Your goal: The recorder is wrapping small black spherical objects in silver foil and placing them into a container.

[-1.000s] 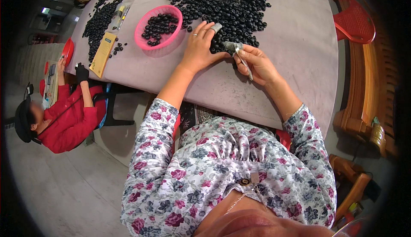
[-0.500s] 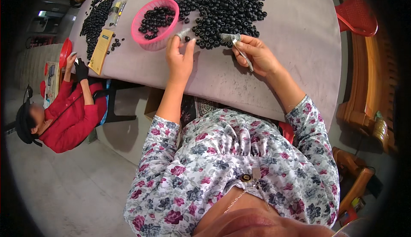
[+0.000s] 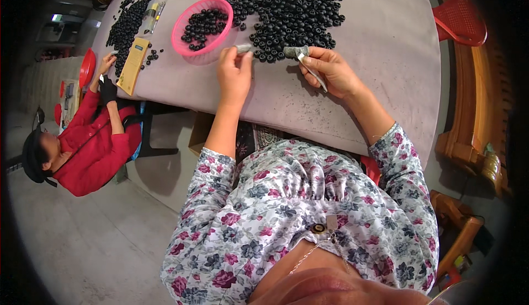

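Note:
At the near edge of a large heap of small round black bead-like pieces [image 3: 286,15], both of my hands are raised over the table. My left hand [image 3: 234,76] has its thumb and wrapped forefinger nearly together in a pinch; whatever is between them is hidden. A pale grey wrap covers that forefinger's tip. My right hand [image 3: 333,73] grips a slim silvery tool [image 3: 313,73], its lower end pointing toward me. Its forefinger wears a dark grey, dusty wrap [image 3: 295,52]. Close to my left hand stands a pink-rimmed plastic basket [image 3: 175,32] with black pieces inside.
Dark crumbs dot the grey-covered table [image 3: 386,57]. Left of the basket lie a yellow packet [image 3: 132,68], a clear pouch [image 3: 152,17] and more black pieces. A person in red [image 3: 91,156] works at the left. A red plastic chair [image 3: 460,18] and wooden furniture [image 3: 468,106] stand at right.
My left thumb and forefinger have drawn together, and the black piece seen between them is out of sight. My right hand has hardly moved. The other person's bare hand has risen toward the table.

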### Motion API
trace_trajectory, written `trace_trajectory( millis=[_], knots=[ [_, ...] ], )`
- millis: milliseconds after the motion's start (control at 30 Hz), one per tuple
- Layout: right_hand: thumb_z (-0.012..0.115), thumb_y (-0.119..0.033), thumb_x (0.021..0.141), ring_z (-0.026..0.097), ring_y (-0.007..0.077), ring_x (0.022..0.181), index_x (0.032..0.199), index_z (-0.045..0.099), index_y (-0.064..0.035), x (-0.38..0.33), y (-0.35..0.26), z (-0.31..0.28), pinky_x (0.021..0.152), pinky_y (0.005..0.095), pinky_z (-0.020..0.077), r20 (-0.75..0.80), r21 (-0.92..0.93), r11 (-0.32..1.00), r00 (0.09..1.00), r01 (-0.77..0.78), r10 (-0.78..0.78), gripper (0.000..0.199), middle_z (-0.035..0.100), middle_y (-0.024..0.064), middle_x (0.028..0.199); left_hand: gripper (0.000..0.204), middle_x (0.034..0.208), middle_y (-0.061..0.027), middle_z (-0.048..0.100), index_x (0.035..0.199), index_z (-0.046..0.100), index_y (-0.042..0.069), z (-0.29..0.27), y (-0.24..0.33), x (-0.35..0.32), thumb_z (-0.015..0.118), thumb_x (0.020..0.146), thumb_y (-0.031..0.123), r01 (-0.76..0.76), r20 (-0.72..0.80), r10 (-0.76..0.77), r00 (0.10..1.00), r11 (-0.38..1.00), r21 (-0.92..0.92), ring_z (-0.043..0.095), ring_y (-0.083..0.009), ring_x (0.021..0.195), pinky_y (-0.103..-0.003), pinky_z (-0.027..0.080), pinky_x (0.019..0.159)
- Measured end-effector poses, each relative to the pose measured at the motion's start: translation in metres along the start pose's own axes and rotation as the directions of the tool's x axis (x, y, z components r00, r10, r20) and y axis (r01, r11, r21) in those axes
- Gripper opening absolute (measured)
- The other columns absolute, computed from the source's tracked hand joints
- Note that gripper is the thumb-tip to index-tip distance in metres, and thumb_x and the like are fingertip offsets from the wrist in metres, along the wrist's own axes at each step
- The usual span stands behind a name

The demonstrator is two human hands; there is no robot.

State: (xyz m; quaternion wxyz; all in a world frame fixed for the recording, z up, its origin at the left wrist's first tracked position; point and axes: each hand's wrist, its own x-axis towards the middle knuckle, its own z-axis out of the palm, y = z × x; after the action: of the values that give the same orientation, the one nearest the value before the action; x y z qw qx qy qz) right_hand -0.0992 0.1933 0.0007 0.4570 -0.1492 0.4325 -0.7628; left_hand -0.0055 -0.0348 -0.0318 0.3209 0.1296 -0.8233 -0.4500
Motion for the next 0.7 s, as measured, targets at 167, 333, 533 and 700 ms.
trace_trajectory(
  millis=[167, 333, 533, 700],
  knots=[
    [0.060, -0.013, 0.097, 0.055, 0.0075, 0.056, 0.103, 0.064, -0.0009, 0.001, 0.003, -0.003, 0.049, 0.0196, 0.0441, 0.005, -0.018, 1.000, 1.000, -0.011, 0.011, 0.014, 0.063, 0.0038, 0.078, 0.015, 0.090, -0.0120, 0.060, 0.098, 0.065, 0.001, -0.009, -0.006, 0.009, 0.064, 0.087, 0.013, 0.038, -0.028, -0.032, 0.999, 0.966, 0.254, 0.061, -0.0288, 0.080, -0.039, 0.048, 0.073],
    [0.057, -0.011, 0.098, 0.054, 0.0073, 0.056, 0.103, 0.062, -0.0016, 0.001, 0.000, 0.002, 0.050, 0.0202, 0.0440, -0.011, -0.076, 0.997, 1.000, -0.027, 0.026, 0.012, 0.058, 0.0018, 0.075, 0.020, 0.094, -0.0112, 0.061, 0.099, 0.067, 0.005, -0.006, -0.003, 0.009, 0.067, 0.085, 0.020, -0.012, 0.071, -0.019, 0.997, 0.906, 0.424, 0.060, -0.0326, 0.088, -0.044, 0.047, 0.076],
    [0.057, -0.011, 0.098, 0.053, 0.0071, 0.057, 0.103, 0.062, -0.0008, -0.002, -0.001, 0.004, 0.050, 0.0194, 0.0421, -0.015, -0.098, 0.995, 1.000, -0.024, 0.023, 0.013, 0.058, 0.0021, 0.075, 0.022, 0.094, -0.0111, 0.061, 0.098, 0.068, 0.006, -0.005, 0.004, 0.008, 0.066, 0.087, 0.025, -0.052, 0.084, 0.019, 0.996, 0.907, 0.418, 0.060, -0.0316, 0.088, -0.043, 0.047, 0.076],
    [0.056, -0.011, 0.098, 0.053, 0.0069, 0.057, 0.103, 0.061, -0.0007, -0.002, -0.001, 0.003, 0.050, 0.0191, 0.0423, -0.013, -0.107, 0.994, 0.999, -0.032, 0.031, 0.012, 0.058, 0.0025, 0.077, 0.022, 0.093, -0.0101, 0.061, 0.096, 0.069, 0.006, -0.002, -0.003, 0.009, 0.067, 0.087, 0.026, -0.040, 0.059, 0.016, 0.998, 0.902, 0.429, 0.060, -0.0313, 0.088, -0.042, 0.047, 0.076]
  ],
)
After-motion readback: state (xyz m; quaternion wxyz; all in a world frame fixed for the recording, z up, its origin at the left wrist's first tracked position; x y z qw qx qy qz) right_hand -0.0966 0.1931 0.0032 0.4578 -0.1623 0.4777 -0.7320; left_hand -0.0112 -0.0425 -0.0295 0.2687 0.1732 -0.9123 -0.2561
